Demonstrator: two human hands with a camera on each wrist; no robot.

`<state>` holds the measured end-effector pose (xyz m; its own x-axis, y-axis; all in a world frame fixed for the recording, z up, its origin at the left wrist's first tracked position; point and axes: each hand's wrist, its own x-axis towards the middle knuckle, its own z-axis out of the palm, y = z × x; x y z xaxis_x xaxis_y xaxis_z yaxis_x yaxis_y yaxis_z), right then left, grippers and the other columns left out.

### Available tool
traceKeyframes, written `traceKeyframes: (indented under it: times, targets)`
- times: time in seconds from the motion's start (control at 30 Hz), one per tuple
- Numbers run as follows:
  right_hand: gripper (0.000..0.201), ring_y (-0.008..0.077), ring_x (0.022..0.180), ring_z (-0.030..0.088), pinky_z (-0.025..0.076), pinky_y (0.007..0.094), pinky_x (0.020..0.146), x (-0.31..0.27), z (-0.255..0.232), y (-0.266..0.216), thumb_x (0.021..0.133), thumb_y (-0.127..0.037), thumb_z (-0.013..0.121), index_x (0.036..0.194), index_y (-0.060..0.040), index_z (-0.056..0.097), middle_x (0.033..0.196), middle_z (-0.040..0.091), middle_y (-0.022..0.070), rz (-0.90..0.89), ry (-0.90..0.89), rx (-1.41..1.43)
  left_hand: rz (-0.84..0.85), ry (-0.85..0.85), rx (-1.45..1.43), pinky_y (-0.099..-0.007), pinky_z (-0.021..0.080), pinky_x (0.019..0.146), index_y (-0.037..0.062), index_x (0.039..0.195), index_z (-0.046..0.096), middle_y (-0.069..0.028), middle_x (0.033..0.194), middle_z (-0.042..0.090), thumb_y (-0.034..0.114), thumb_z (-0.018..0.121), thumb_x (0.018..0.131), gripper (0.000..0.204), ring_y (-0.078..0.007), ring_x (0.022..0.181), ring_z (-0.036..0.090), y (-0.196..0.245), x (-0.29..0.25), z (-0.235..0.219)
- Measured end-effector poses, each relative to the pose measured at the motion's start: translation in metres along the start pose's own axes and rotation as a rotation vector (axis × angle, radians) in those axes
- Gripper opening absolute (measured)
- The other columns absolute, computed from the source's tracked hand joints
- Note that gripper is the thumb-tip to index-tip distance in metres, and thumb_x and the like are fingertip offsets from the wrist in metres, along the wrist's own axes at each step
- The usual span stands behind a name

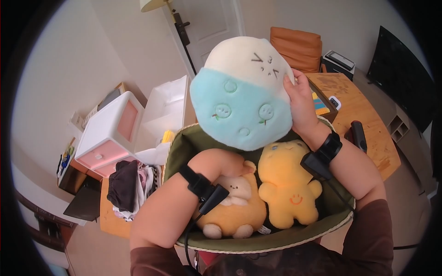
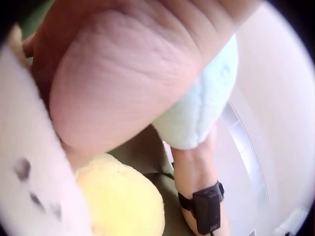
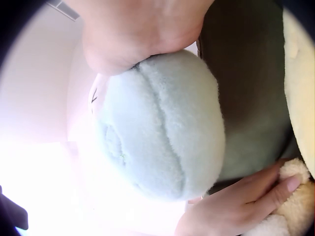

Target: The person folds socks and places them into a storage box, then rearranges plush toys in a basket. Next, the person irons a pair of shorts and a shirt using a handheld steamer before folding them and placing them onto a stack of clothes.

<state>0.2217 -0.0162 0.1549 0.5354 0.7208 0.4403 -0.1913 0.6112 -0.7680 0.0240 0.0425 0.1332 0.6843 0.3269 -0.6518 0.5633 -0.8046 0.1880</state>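
Note:
My right hand [image 1: 301,101] grips the right edge of a flat round plush cushion [image 1: 241,103], white above and mint green below, with stitched faces. It is held up over the far side of a green fabric basket [image 1: 179,138] with a pale rope rim. In the right wrist view the cushion [image 3: 162,128] shows its seamed side. My left hand [image 1: 221,163] is down in the basket at the head of an orange plush toy [image 1: 248,207] with a pale face; its thumb lies over the toy's ear and its fingers are hidden behind. Beside it sits a yellow plush toy [image 1: 290,184] with a stitched smile.
Left of the basket, folded clothes [image 1: 131,188] lie stacked on the wooden table [image 1: 340,92]. A white and pink drawer box [image 1: 110,133] and an open white bin [image 1: 165,101] stand behind. A black handheld device [image 1: 357,135] lies at right. An orange chair [image 1: 297,48] stands beyond.

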Motion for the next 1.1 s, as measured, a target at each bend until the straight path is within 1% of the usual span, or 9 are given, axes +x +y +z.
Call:
traceKeyframes:
  times: [0.1, 0.17, 0.3, 0.37, 0.43, 0.53, 0.63, 0.8, 1.1]
  targets:
    - [0.031, 0.0145, 0.11, 0.054, 0.044, 0.0286, 0.097, 0.0, -0.001, 0.006, 0.101, -0.014, 0.054, 0.126, -0.0002, 0.041, 0.121, 0.057, 0.0107, -0.093, -0.06, -0.032, -0.024, 0.112, 0.084, -0.0432, 0.051, 0.08, 0.0003, 0.101, 0.072, -0.0217, 0.098, 0.069, 0.05, 0.047, 0.097, 0.056, -0.0392, 0.088, 0.065, 0.014, -0.031, 0.0]
    - [0.032, 0.0143, 0.113, 0.052, 0.042, 0.0284, 0.099, -0.001, 0.0, 0.007, 0.101, -0.013, 0.054, 0.127, -0.0009, 0.04, 0.123, 0.055, 0.0103, -0.152, -0.089, -0.051, 0.374, 0.22, 0.235, -0.0397, 0.051, 0.075, 0.0032, 0.101, 0.07, -0.0146, 0.09, 0.07, 0.039, 0.055, 0.096, 0.038, -0.0329, 0.081, 0.067, 0.019, -0.04, 0.002]
    - [0.033, 0.0143, 0.115, 0.049, 0.04, 0.0285, 0.101, -0.008, 0.006, 0.007, 0.1, -0.012, 0.054, 0.128, -0.0018, 0.04, 0.126, 0.051, 0.0096, -0.25, -0.113, -0.118, 0.31, 0.306, 0.058, -0.0363, 0.051, 0.07, 0.0041, 0.09, 0.068, -0.0106, 0.076, 0.067, 0.022, 0.062, 0.093, 0.019, -0.0295, 0.072, 0.066, 0.062, -0.091, -0.021]
    - [0.037, 0.0169, 0.116, 0.049, 0.039, 0.0292, 0.102, -0.015, 0.011, 0.007, 0.1, -0.011, 0.054, 0.132, -0.0025, 0.038, 0.128, 0.049, 0.0111, -0.313, -0.174, -0.14, 0.609, 0.881, -0.169, -0.0315, 0.05, 0.066, 0.0035, 0.089, 0.066, -0.0085, 0.075, 0.066, 0.014, 0.066, 0.09, 0.01, -0.0241, 0.07, 0.065, 0.061, -0.104, -0.03]
    - [0.04, 0.0185, 0.116, 0.049, 0.039, 0.0299, 0.102, -0.024, 0.012, 0.009, 0.099, -0.01, 0.054, 0.134, -0.0027, 0.036, 0.129, 0.048, 0.0123, -0.372, -0.24, -0.287, 0.585, 0.96, -0.227, -0.0289, 0.05, 0.065, 0.0028, 0.088, 0.064, -0.0084, 0.081, 0.066, 0.008, 0.069, 0.086, 0.008, -0.0209, 0.071, 0.064, 0.054, -0.11, -0.035]
    - [0.043, 0.0213, 0.117, 0.049, 0.04, 0.0318, 0.102, -0.035, 0.017, 0.014, 0.099, -0.009, 0.054, 0.136, -0.0025, 0.035, 0.128, 0.048, 0.0143, -0.422, -0.324, -0.446, 0.705, 1.582, 0.031, -0.0333, 0.049, 0.063, 0.0064, 0.089, 0.064, -0.0051, 0.088, 0.065, 0.01, 0.075, 0.075, 0.018, -0.0254, 0.077, 0.062, 0.039, -0.089, -0.043]
    - [0.048, 0.0275, 0.118, 0.051, 0.04, 0.0359, 0.102, -0.044, 0.018, 0.014, 0.095, -0.006, 0.058, 0.137, -0.0026, 0.035, 0.129, 0.048, 0.0166, -0.41, -0.361, -0.466, 0.6, 1.647, 0.191, -0.0363, 0.048, 0.074, 0.007, 0.091, 0.065, -0.0063, 0.095, 0.066, 0.012, 0.075, 0.074, 0.021, -0.0268, 0.084, 0.062, 0.04, -0.088, -0.041]
    - [0.059, 0.0389, 0.118, 0.049, 0.042, 0.0414, 0.102, -0.049, 0.02, 0.017, 0.085, 0.0, 0.065, 0.137, -0.0053, 0.037, 0.127, 0.05, 0.019, -0.739, -0.625, -0.689, 0.485, 1.608, 0.357, -0.0452, 0.041, 0.095, 0.0059, 0.095, 0.065, -0.0109, 0.107, 0.064, 0.015, 0.073, 0.077, 0.022, -0.0301, 0.098, 0.059, 0.036, -0.088, -0.044]
    - [0.04, 0.0373, 0.116, 0.049, 0.041, 0.0456, 0.101, -0.066, 0.03, 0.017, 0.092, -0.015, 0.06, 0.128, -0.0036, 0.05, 0.127, 0.05, 0.0161, -0.538, -0.787, -0.811, 0.392, 1.447, 0.342, -0.0503, 0.034, 0.108, 0.0068, 0.1, 0.065, -0.0117, 0.114, 0.06, 0.025, 0.072, 0.08, 0.028, -0.0299, 0.107, 0.057, 0.038, -0.069, -0.035]
